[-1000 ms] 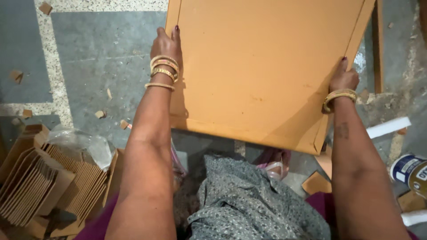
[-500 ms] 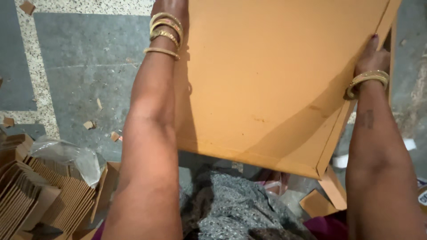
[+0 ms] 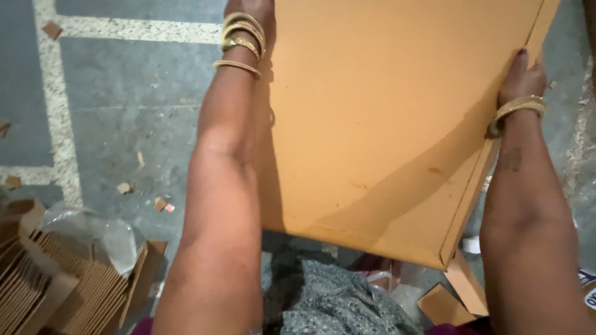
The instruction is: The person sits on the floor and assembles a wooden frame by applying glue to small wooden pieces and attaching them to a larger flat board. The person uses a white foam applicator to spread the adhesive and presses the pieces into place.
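Note:
A large flat brown cardboard sheet (image 3: 385,118) is held up in front of me, its near corner pointing down toward my lap. My left hand (image 3: 251,12) grips its left edge near the top of the view; only the wrist with gold bangles and part of the hand show. My right hand (image 3: 521,77), also with bangles, clasps the sheet's right edge, fingers curled over it. The sheet looks folded double along its right edge.
A stack of small folded cardboard pieces (image 3: 43,291) and a clear plastic bag (image 3: 93,232) lie at the lower left. Cardboard scraps (image 3: 127,187) dot the grey floor with pale stripes (image 3: 56,99). More brown offcuts (image 3: 456,298) lie lower right, and grey patterned cloth (image 3: 335,304) covers my lap.
Both arms have stretched forward and up, carrying the cardboard sheet farther from me; my hands now sit nearer the top of the view. The grip on both edges is unchanged.

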